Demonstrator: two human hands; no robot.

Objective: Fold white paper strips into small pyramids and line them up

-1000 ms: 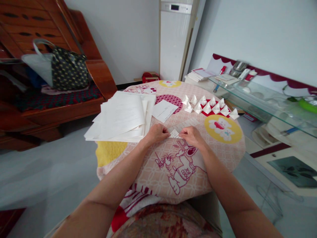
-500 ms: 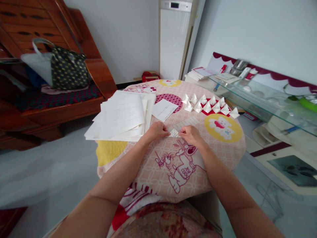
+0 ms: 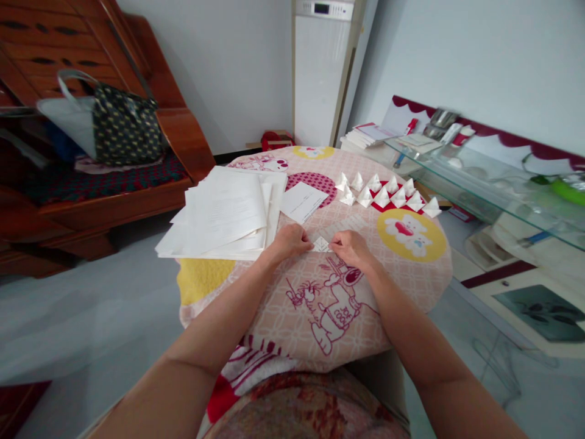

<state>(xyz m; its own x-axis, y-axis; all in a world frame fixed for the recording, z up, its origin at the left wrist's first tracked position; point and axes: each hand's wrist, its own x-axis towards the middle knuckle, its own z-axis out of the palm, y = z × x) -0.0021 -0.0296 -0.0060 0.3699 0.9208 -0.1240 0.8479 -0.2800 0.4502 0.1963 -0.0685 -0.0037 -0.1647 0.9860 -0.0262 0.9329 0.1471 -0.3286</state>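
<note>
Between my hands a small folded piece of white paper (image 3: 322, 245) lies low over the table, its creases showing as a diamond in the middle. The fingers of my left hand (image 3: 292, 239) are closed on its left end, and my right hand (image 3: 350, 247) pinches its right end. My fingertips hide both ends of the paper. Just beyond sits a loose white sheet (image 3: 303, 202) with a little print. To the far right, several folded paper boats (image 3: 382, 197) stand in two rows.
A pile of white paper (image 3: 223, 210) covers the table's left side, overhanging its edge. The round table wears a pink patterned cloth (image 3: 283, 329). A glass-topped stand (image 3: 484, 174) with cups and papers adjoins at right. A wooden bench (image 3: 178, 143) holding bags is at left.
Almost nothing differs. Both hands keep their grip on the folded paper in the same place, and the view has shifted very slightly.
</note>
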